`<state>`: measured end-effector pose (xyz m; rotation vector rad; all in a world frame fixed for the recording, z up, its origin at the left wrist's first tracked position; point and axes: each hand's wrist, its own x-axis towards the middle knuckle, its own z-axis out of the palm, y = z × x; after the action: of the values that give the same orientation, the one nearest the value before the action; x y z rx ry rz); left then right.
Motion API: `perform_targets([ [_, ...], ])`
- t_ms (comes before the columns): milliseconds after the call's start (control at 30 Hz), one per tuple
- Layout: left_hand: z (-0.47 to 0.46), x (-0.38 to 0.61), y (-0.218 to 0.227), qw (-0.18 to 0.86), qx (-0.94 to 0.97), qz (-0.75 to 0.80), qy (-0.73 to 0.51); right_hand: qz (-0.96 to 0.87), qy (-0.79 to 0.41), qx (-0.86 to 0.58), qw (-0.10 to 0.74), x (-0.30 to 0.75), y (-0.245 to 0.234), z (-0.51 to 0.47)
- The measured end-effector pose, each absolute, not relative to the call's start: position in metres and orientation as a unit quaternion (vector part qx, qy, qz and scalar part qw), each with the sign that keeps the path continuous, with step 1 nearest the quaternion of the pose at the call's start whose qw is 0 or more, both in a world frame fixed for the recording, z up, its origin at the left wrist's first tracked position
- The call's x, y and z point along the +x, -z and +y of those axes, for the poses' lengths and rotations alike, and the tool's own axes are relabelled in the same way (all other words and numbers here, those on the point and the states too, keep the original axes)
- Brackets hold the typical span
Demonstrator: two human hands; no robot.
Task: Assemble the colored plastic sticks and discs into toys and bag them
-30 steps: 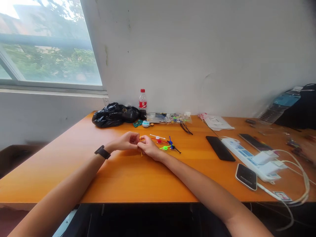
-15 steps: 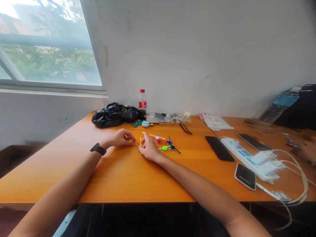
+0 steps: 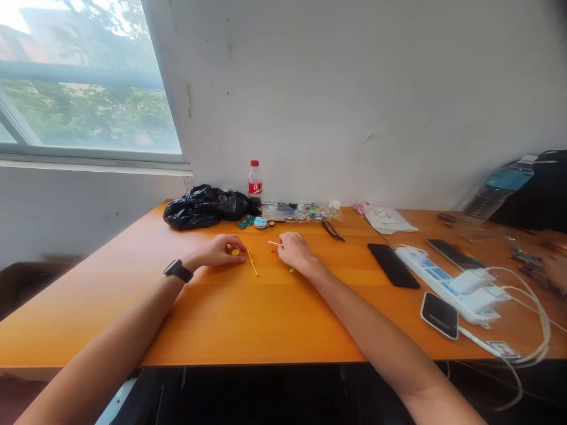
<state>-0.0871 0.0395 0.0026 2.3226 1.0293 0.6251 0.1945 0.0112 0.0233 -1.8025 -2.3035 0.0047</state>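
My left hand [image 3: 220, 250] rests on the orange table [image 3: 248, 319], a black watch on its wrist. Its fingers are curled round a small round yellow piece [image 3: 234, 252]. Just to its right a thin yellow stick [image 3: 252, 262] lies loose on the wood. My right hand [image 3: 295, 252] is further right, fingers curled down over a small pile of coloured sticks. A white stick [image 3: 274, 242] pokes out at the hand's left and a green tip [image 3: 291, 270] shows below it. The rest of the pile is hidden under the hand.
At the back stand a black plastic bag [image 3: 201, 206], a red-capped bottle [image 3: 254, 184] and a clear bag of small parts [image 3: 301, 211]. To the right lie a black phone [image 3: 393, 265], a power strip [image 3: 447, 283] with cables, and a second phone [image 3: 439, 316]. Another person's hand [image 3: 556, 268] shows at the right edge.
My hands have come apart. The yellow stick now lies on the table, the left hand keeps the yellow piece, and the right hand has moved right onto the coloured pile.
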Motion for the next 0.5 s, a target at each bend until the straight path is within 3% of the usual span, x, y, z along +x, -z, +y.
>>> perform_targets([
  [233, 0.033, -0.075, 0.002, 0.223, 0.866, 0.363, -0.261, -0.785, 0.012, -0.602, 0.147, 0.192, -0.026, 0.011],
  [367, 0.028, -0.076, -0.009, 0.182, 0.846, 0.392, -0.313, -0.774, -0.011, -0.558, 0.299, 0.186, -0.03, 0.009],
  [500, 0.015, -0.068, -0.023, 0.157, 0.817, 0.383, -0.401, -0.735, -0.228, -0.444, 0.46, 0.173, -0.025, 0.005],
])
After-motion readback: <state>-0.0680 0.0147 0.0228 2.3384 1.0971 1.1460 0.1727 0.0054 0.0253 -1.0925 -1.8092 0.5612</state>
